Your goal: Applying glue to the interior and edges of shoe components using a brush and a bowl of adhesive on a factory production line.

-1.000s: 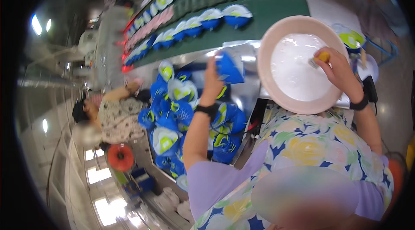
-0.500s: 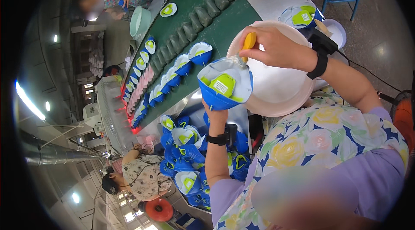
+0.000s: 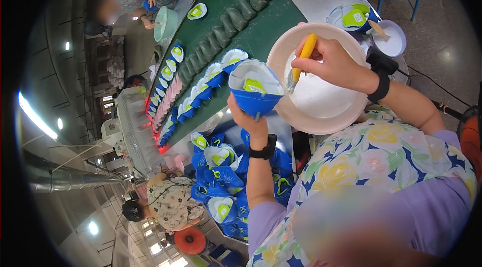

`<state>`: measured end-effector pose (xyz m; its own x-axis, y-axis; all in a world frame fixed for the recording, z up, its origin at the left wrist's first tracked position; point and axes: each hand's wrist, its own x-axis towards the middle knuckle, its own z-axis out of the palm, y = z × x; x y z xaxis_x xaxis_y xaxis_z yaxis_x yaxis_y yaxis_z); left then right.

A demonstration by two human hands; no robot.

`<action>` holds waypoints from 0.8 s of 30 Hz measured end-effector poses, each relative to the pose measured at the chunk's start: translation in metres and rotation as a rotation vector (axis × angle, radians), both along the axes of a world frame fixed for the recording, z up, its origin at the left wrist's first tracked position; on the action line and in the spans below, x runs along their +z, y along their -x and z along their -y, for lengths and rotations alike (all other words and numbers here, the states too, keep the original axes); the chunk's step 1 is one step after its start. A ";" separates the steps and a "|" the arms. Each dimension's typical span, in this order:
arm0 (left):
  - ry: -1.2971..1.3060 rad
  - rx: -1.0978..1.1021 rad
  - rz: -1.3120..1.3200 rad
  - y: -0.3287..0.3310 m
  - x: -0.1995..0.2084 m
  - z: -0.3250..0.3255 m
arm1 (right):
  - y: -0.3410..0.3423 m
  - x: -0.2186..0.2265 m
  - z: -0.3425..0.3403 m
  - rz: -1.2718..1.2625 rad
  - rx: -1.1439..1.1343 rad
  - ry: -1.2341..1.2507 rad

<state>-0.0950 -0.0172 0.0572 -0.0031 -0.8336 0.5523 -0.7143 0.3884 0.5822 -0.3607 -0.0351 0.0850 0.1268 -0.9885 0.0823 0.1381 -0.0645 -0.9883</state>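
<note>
Holding a blue shoe top (image 3: pixel 256 102) tight in the left hand (image 3: pixel 248 119), by the left edge of the pink tub (image 3: pixel 321 126). Gripping a yellow brush (image 3: pixel 304 56) in the right hand (image 3: pixel 334 64), just beside the shoe top.

The shoe upper (image 3: pixel 255 101) is blue with white lining (image 3: pixel 247 70), the brush handle (image 3: pixel 305 53) yellow, the basin (image 3: pixel 321 126) pale pink.

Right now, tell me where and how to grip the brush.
Best by its yellow handle, probably from the right, as the right hand does: the slim handle tilts upward, its top end sticking out past that hand, while the bristle end points down beside the blue shoe upper.
</note>
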 end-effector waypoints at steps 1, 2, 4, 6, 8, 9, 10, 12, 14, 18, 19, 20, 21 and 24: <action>-0.137 0.009 -0.109 -0.005 0.000 0.001 | 0.006 0.001 0.003 -0.060 0.026 0.085; -0.158 0.007 -0.103 -0.010 0.000 0.002 | 0.010 0.003 0.004 -0.142 0.059 0.131; -0.878 -0.044 -1.259 -0.018 -0.005 0.001 | 0.014 0.005 0.005 -0.121 0.117 0.180; -1.203 -0.280 -1.392 -0.023 -0.008 -0.005 | 0.012 0.006 0.004 -0.063 0.146 0.444; -1.497 -0.475 -1.739 -0.012 -0.020 -0.016 | 0.003 0.007 0.003 -0.043 0.193 0.462; -1.504 -0.282 -1.657 -0.007 -0.023 -0.022 | -0.002 0.007 0.003 -0.029 0.236 0.605; -1.524 -0.077 -1.565 0.000 -0.027 -0.029 | -0.007 0.007 0.004 -0.030 0.278 0.746; -1.369 0.136 -1.403 0.011 -0.031 -0.034 | -0.012 0.007 0.006 -0.009 0.305 0.794; -1.659 -0.438 -1.911 0.015 -0.029 -0.031 | -0.012 0.006 0.010 -0.152 0.309 0.838; -1.474 -0.179 -1.726 0.015 -0.023 -0.027 | 0.003 0.005 0.013 -0.289 0.307 0.593; -1.391 -0.229 -1.820 0.014 -0.021 -0.025 | 0.007 0.006 0.014 -0.301 0.312 0.498; -1.397 -0.266 -1.819 0.014 -0.020 -0.026 | 0.011 0.007 0.014 -0.296 0.315 0.412; -1.294 -0.277 -1.699 0.014 -0.018 -0.026 | 0.015 0.009 0.017 -0.335 0.313 0.392; -1.011 -0.399 -1.419 0.015 -0.011 -0.025 | 0.030 0.018 0.020 -0.515 0.415 0.222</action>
